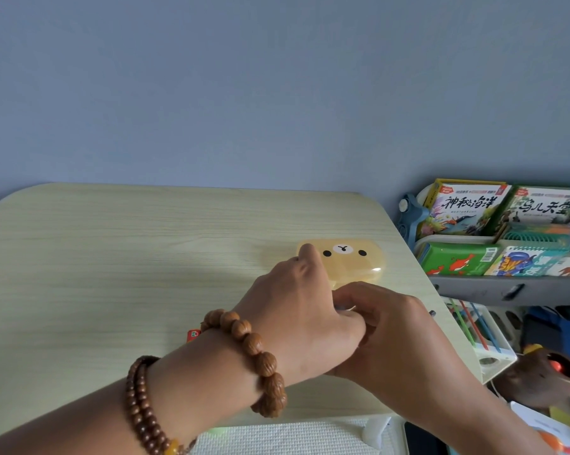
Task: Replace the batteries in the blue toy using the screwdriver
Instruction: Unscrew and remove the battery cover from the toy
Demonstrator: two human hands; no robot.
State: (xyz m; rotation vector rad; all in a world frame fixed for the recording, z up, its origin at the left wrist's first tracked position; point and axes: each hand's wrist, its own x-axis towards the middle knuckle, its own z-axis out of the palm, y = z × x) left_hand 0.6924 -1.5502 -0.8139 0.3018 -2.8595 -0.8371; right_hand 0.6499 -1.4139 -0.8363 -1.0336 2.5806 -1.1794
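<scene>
Yellow see-through plastic is what the fingertips meet: one finger (308, 254) of the left hand (296, 310) is laid on the far left corner of a bear-faced box (359, 261), its other fingers being hidden behind the hand itself, so that how far they are closed cannot be told; the fingers (356, 292) of the right hand (395, 336) are curled against the near edge of the box, yet whether anything is pinched there cannot be told either, only a pale sliver being glimpsed between the two hands. The blue toy cannot be made out on the desk (113, 257), nor can the screwdriver; either may be covered by the hands or shut inside the box, and this is left open. The box is judged light, stiff and thin-walled, its glossy lid likely slippery under a dry fingertip; a hold is better taken at the side walls, with the lid lifted from the front lip, since a squeeze on the domed top would probably only flex it or send it skidding over the smooth wood. Two bead bracelets (253, 344) are worn on the left wrist; a small red thing (193, 334) is half hidden behind them; picture books (467, 208) are stacked on a rack beyond the right edge of the desk.
</scene>
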